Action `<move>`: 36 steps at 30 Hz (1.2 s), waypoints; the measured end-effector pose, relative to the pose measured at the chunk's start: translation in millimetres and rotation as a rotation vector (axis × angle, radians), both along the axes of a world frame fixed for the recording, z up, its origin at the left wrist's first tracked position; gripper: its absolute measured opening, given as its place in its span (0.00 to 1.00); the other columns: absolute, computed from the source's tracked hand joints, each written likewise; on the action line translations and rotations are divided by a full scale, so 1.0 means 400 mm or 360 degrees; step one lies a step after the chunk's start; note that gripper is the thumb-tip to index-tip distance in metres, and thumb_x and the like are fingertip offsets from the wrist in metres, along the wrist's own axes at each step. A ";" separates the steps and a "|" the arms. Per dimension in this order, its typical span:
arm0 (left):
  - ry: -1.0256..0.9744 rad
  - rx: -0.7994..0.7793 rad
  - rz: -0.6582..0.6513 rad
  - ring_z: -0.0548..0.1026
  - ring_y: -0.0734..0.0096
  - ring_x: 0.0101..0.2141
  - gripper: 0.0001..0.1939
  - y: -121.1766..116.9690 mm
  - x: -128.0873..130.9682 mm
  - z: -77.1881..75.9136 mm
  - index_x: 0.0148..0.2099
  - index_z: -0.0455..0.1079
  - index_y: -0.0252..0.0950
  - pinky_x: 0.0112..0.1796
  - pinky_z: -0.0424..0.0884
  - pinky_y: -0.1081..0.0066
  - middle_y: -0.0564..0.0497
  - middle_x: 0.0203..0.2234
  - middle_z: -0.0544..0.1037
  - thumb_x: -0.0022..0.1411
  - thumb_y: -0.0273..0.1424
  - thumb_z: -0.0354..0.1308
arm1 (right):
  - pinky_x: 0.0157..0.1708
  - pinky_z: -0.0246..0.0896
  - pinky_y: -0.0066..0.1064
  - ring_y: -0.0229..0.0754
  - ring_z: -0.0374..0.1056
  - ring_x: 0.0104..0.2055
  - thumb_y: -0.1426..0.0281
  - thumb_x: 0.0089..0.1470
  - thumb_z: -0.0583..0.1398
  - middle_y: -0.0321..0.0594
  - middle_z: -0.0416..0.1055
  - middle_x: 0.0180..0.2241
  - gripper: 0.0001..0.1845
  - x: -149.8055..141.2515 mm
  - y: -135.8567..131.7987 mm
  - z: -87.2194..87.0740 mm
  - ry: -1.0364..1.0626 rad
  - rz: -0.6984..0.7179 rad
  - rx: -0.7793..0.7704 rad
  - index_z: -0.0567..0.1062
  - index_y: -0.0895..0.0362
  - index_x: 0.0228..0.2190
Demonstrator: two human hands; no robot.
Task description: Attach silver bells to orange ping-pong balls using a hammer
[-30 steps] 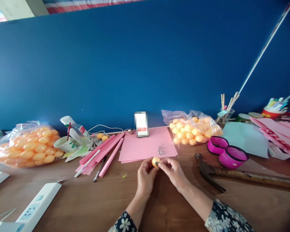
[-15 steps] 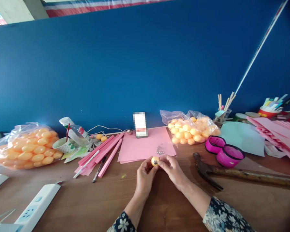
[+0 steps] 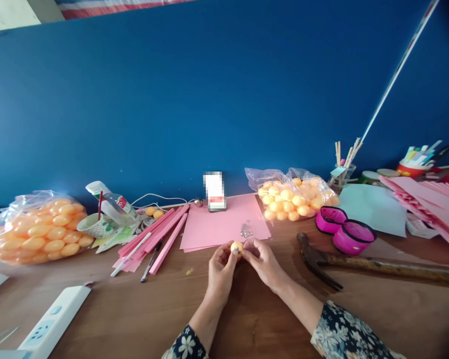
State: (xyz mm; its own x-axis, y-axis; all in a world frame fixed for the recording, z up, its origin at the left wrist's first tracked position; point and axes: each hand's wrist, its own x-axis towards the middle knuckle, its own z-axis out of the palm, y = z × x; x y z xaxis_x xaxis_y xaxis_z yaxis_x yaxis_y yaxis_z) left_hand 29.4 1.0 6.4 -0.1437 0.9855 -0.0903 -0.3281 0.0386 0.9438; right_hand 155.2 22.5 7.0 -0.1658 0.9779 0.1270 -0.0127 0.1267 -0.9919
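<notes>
Between both hands is a small yellow-orange plastic ball (image 3: 236, 246) with a silvery patch on the side toward me. My left hand (image 3: 221, 271) is closed around its left side, its thumb lying over the silvery patch. My right hand (image 3: 265, 264) pinches at the ball's right side with thumb and index finger. Whether a small piece sits between those right fingertips is too small to tell. Just beyond the hands, a little heap of silvery bits (image 3: 246, 231) lies on pink paper sheets (image 3: 205, 227).
Right of my hands lies a claw hammer (image 3: 318, 257), with two magenta rings (image 3: 353, 237) behind it. Clear bags of orange balls stand at right (image 3: 290, 199) and left (image 3: 41, 232). Pink strips (image 3: 160, 234), a pen (image 3: 151, 262) and a power strip (image 3: 56, 314) are at left.
My left thumb has moved up onto the silvery patch, covering more of it. The ball has turned slightly in my fingers. The whole view has shifted a little.
</notes>
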 end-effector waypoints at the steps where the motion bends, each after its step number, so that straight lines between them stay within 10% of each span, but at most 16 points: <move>1: 0.0003 -0.0001 -0.0001 0.74 0.64 0.40 0.18 0.000 0.000 0.001 0.44 0.68 0.31 0.45 0.68 0.65 0.44 0.37 0.77 0.51 0.34 0.60 | 0.35 0.61 0.30 0.39 0.66 0.32 0.61 0.48 0.59 0.36 0.69 0.29 0.12 0.000 -0.001 0.000 0.0007 0.0014 0.0011 0.66 0.57 0.28; 15: -0.0057 0.0014 -0.0038 0.74 0.69 0.36 0.21 0.000 -0.012 0.002 0.45 0.66 0.34 0.41 0.69 0.68 0.45 0.37 0.76 0.49 0.36 0.62 | 0.38 0.63 0.32 0.40 0.67 0.35 0.65 0.51 0.56 0.39 0.70 0.33 0.08 0.026 -0.050 0.071 -0.0258 -0.0054 0.0283 0.69 0.56 0.33; 21: -0.0030 0.0026 0.0010 0.72 0.73 0.37 0.21 -0.001 -0.009 -0.004 0.46 0.66 0.34 0.40 0.68 0.72 0.47 0.37 0.74 0.50 0.34 0.62 | 0.45 0.60 0.36 0.43 0.64 0.43 0.72 0.53 0.54 0.42 0.69 0.39 0.09 0.216 -0.134 0.120 -0.1165 -0.0186 0.0784 0.68 0.54 0.38; 28: 0.0042 0.0013 0.0003 0.73 0.72 0.35 0.23 -0.004 0.000 0.000 0.45 0.67 0.33 0.40 0.68 0.70 0.47 0.37 0.74 0.46 0.36 0.64 | 0.48 0.60 0.38 0.46 0.64 0.47 0.76 0.54 0.49 0.47 0.68 0.44 0.17 0.509 -0.142 0.040 -0.2316 -0.0415 0.0987 0.67 0.59 0.45; 36: 0.0093 -0.0003 0.0012 0.73 0.75 0.32 0.21 -0.019 0.002 0.010 0.43 0.69 0.34 0.37 0.68 0.74 0.49 0.35 0.76 0.46 0.37 0.64 | 0.44 0.62 0.39 0.49 0.64 0.45 0.85 0.44 0.49 0.51 0.69 0.42 0.26 0.515 -0.140 0.027 -0.2706 -0.0469 0.1040 0.68 0.64 0.46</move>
